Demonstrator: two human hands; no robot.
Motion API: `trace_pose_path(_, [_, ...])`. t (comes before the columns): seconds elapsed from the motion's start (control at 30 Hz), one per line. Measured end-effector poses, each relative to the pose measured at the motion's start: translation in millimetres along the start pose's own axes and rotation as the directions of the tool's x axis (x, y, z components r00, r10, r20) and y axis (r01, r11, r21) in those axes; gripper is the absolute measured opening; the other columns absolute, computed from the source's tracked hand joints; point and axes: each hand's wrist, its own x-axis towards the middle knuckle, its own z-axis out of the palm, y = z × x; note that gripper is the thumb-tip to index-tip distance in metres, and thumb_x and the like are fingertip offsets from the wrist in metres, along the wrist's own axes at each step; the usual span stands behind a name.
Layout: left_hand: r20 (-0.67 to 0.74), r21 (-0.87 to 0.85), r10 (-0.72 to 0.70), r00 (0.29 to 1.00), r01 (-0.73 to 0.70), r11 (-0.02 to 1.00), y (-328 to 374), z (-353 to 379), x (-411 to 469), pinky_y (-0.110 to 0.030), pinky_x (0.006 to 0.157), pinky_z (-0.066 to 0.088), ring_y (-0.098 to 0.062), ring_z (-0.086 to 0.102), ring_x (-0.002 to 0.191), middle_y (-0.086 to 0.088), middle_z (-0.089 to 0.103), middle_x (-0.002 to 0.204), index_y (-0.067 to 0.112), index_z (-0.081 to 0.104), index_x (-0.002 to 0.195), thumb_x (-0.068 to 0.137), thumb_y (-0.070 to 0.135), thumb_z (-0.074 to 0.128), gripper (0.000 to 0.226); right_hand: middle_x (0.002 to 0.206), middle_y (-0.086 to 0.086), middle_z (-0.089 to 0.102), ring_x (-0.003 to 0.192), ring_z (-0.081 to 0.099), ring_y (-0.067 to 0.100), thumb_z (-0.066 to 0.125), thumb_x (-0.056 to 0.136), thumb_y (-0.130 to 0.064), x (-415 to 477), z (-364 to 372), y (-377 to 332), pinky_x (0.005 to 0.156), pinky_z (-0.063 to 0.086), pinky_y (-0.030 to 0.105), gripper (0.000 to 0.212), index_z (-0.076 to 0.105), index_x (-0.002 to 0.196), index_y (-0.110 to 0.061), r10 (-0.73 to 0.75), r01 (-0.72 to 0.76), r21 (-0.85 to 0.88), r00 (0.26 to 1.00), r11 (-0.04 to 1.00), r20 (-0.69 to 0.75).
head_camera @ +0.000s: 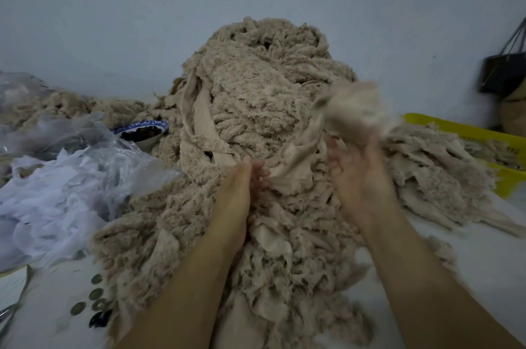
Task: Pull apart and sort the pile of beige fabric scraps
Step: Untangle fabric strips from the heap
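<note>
A tall pile of beige fleecy fabric scraps [256, 98] rises against the wall and spills toward me over the table. My left hand [242, 180] reaches into the pile at its middle, fingers curled on a smooth beige strip [290, 175]. My right hand [358, 175] is raised just to the right, palm toward me, with a blurred beige scrap [353, 109] at its fingertips. Whether that scrap is gripped or loose in the air is unclear from the blur.
A yellow crate [466, 129] holding beige scraps stands at right. White sheer fabric [48, 206] and clear plastic [34, 132] lie at left, beside a blue-and-white bowl [142, 132] of dark pieces. Several coins [95, 294] lie on the white table near the front left. A dark bag [503, 72] hangs at far right.
</note>
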Motion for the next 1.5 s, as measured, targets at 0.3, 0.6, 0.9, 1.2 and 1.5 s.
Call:
trace_pose_path(0.3, [0.241,0.840,-0.015,0.970,-0.201,0.503,-11.9,-5.1,-0.7,-0.031,0.095,0.047,-0.016,0.052,0.110,0.003,0.055,0.120,0.022,0.060,0.121,0.094,0.045,0.061,0.036,0.093,-0.017,0.065,0.082,0.062,0.000,0.053,0.100,-0.035,-6.0,-14.7,47.6,0.068,0.047,0.016,0.011,0.063,0.100,-0.033,0.078,-0.025,-0.927,0.997,0.374,0.005])
trace_pose_path(0.6, [0.114,0.493,0.011,0.993,-0.066,0.868,-8.1,-8.5,-1.2,-0.017,0.046,0.043,-0.004,0.052,0.048,0.009,0.057,0.053,0.014,0.061,0.081,0.101,0.034,0.055,0.029,0.100,-0.006,0.054,0.094,0.057,0.013,0.054,0.100,-0.029,-7.6,-15.6,60.0,0.071,0.040,0.022,0.016,0.064,0.111,-0.021,0.160,0.137,-0.990,0.979,-0.041,0.128])
trace_pose_path(0.9, [0.143,0.332,-0.100,0.985,0.048,0.942,-1.6,-12.4,-0.1,-0.012,0.053,0.047,0.001,0.066,0.062,0.008,0.074,0.075,0.023,0.077,0.088,0.099,0.041,0.056,0.030,0.093,-0.018,0.062,0.080,0.056,-0.013,0.059,0.092,-0.050,-21.6,-1.6,36.7,0.059,0.040,0.006,0.013,0.062,0.088,-0.038,0.193,0.088,-0.931,0.967,0.355,0.165])
trace_pose_path(1.2, [0.291,0.226,-0.042,0.956,-0.026,0.974,-0.5,-19.4,2.3,-0.013,0.068,0.050,-0.002,0.069,0.079,0.012,0.075,0.088,0.026,0.073,0.102,0.080,0.068,0.059,0.049,0.055,-0.018,0.054,0.049,0.046,-0.003,0.052,0.098,-0.034,-17.8,1.0,33.7,0.049,0.037,0.016,0.027,0.060,0.072,-0.035,0.127,0.010,-0.880,0.989,0.475,0.080])
trace_pose_path(1.5, [-0.084,0.242,0.065,0.994,-0.043,0.969,2.4,-22.6,6.3,-0.018,0.050,0.042,-0.007,0.056,0.057,0.009,0.063,0.066,0.019,0.065,0.083,0.102,0.028,0.052,0.024,0.079,-0.002,0.054,0.071,0.052,0.018,0.052,0.091,-0.041,-6.7,-7.5,26.6,0.065,0.038,0.030,0.018,0.054,0.083,-0.025,0.081,-0.274,-0.680,0.950,0.680,-0.302])
